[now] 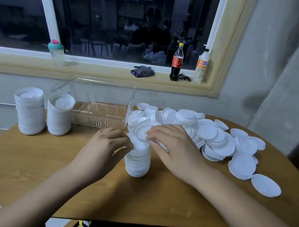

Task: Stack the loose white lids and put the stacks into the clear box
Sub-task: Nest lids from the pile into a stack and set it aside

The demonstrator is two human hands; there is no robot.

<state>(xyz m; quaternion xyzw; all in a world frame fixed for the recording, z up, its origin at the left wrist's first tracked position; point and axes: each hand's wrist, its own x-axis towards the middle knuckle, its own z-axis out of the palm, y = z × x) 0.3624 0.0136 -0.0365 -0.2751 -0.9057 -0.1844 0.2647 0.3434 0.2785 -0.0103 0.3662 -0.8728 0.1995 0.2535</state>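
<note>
A short stack of white lids [137,163] stands in the middle of the wooden table [61,178]. My left hand [107,146] curls around the stack's top from the left. My right hand [174,150] pinches a single white lid [142,130], tilted just above the stack. A big heap of loose white lids [208,137] spreads over the table's right half. The clear box [98,107] sits at the back, with one lid stack [59,114] in its left end. Another tall stack [29,111] stands on the table left of the box.
On the window sill behind stand a teal shaker bottle [56,53], a dark cloth bundle [143,72], a cola bottle [177,62] and an orange soda bottle [201,67]. A grey wall rises at the right. One lid [266,185] lies alone near the table's right edge.
</note>
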